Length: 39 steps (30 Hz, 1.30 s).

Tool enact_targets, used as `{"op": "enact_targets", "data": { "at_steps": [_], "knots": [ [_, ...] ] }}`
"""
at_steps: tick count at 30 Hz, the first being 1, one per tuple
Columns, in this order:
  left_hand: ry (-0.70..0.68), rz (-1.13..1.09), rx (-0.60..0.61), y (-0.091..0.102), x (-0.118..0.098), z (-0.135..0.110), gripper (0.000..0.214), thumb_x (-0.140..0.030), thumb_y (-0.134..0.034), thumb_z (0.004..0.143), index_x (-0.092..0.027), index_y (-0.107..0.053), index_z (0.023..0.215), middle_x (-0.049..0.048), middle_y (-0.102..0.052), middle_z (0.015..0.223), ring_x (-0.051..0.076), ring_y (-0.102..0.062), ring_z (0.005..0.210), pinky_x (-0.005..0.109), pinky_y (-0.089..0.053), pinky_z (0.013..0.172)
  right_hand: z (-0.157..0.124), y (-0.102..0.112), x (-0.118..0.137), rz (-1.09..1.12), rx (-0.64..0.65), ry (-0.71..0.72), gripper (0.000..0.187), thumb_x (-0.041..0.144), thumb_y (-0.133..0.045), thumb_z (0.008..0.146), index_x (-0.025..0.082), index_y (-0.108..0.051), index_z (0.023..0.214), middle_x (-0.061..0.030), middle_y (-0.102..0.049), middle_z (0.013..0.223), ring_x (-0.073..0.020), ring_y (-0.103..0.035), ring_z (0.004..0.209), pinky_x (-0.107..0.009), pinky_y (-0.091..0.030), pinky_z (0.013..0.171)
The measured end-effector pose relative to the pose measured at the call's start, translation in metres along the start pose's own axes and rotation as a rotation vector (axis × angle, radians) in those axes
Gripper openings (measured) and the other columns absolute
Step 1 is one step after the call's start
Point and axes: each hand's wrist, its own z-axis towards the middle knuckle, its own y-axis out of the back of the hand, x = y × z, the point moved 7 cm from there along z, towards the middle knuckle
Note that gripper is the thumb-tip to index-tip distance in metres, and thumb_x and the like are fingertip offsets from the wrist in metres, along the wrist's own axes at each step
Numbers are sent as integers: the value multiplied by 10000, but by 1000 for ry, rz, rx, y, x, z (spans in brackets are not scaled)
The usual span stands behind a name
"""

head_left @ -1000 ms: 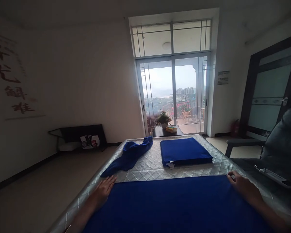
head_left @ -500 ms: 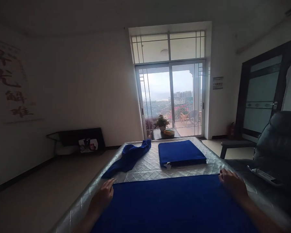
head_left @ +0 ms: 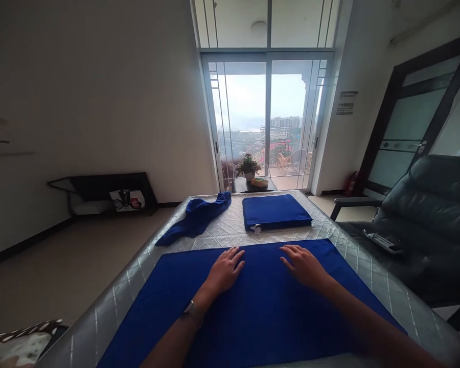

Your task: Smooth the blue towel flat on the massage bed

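Observation:
A large blue cloth (head_left: 253, 317) lies spread flat over the near part of the table, which has a silvery quilted cover (head_left: 230, 228). Resting on its far half is my left hand (head_left: 226, 268), palm down, fingers stretched out, a band on the wrist. My right hand (head_left: 302, 265) is also flat on or just over the cloth, with its fingers apart. Neither hand grips anything. Beyond them sits a neat stack of folded blue cloths (head_left: 276, 210) with a small white tag at its front edge. To its left lies a crumpled blue cloth (head_left: 197, 217).
A dark leather recliner (head_left: 433, 214) stands at the right, with a white object (head_left: 381, 241) on its seat. Behind the table are a small black table with a potted plant (head_left: 249, 166) and a sliding glass door (head_left: 268, 122). A patterned bag (head_left: 128, 200) is at the left wall.
Both hands have left the cloth's far corners and moved inward onto its middle, fingers now spread. The camera view has tilted down, showing more of the cloth.

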Motion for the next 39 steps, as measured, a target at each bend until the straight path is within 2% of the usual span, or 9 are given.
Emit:
{"op": "enact_targets", "data": {
  "at_steps": [4, 7, 11, 18, 21, 32, 39],
  "knots": [
    [-14, 17, -4, -8, 7, -4, 505, -457, -323, 1039, -272, -456, 1490, 35, -422, 1571, 206, -338, 1472, 409, -262, 1225, -1, -27, -19, 47, 136, -61, 663, 584, -245, 1018, 197, -385, 1538, -58, -337, 1603, -247, -235, 1500, -459, -197, 1230],
    [-3, 43, 6, -6, 8, -7, 498, -451, -324, 1039, -288, -452, 1492, 31, -414, 1575, 210, -335, 1473, 426, -254, 1227, 0, -36, -30, 44, 195, -91, 701, 614, -205, 1011, 203, -318, 1567, -32, -271, 1627, -229, -173, 1516, -448, -149, 1244],
    [41, 77, 28, 0, 19, -8, 507, -457, -314, 1041, -290, -423, 1508, 39, -379, 1594, 209, -295, 1491, 445, -234, 1228, 2, -38, -34, 26, 210, -98, 703, 631, -191, 1002, 237, -311, 1571, -11, -255, 1632, -219, -160, 1518, -433, -142, 1245],
    [175, 96, 75, 8, 70, -16, 535, -478, -295, 1043, -280, -377, 1533, 65, -330, 1617, 233, -264, 1503, 468, -189, 1230, 3, -43, -43, -20, 224, -92, 692, 637, -184, 998, 270, -295, 1575, 6, -247, 1635, -215, -166, 1517, -437, -142, 1243],
    [199, 98, 87, 7, 85, -17, 547, -486, -284, 1042, -274, -365, 1539, 69, -304, 1628, 241, -238, 1511, 475, -176, 1229, 4, -43, -50, -43, 229, -106, 668, 614, -193, 1005, 280, -292, 1575, 7, -245, 1636, -218, -165, 1517, -442, -151, 1241],
    [202, 92, 51, 0, 101, -18, 559, -524, -270, 1036, -299, -362, 1539, 53, -303, 1631, 257, -234, 1512, 482, -172, 1223, 4, -42, -83, -94, 196, -169, 628, 566, -193, 1022, 279, -306, 1569, -20, -274, 1632, -223, -206, 1508, -459, -185, 1228],
    [338, 120, 84, 9, 130, -29, 578, -529, -257, 1037, -285, -322, 1557, 70, -266, 1643, 261, -204, 1521, 484, -151, 1225, 5, -41, -85, -89, 192, -181, 631, 573, -203, 1019, 280, -316, 1566, -12, -277, 1631, -218, -202, 1509, -446, -179, 1231]
  ]
}}
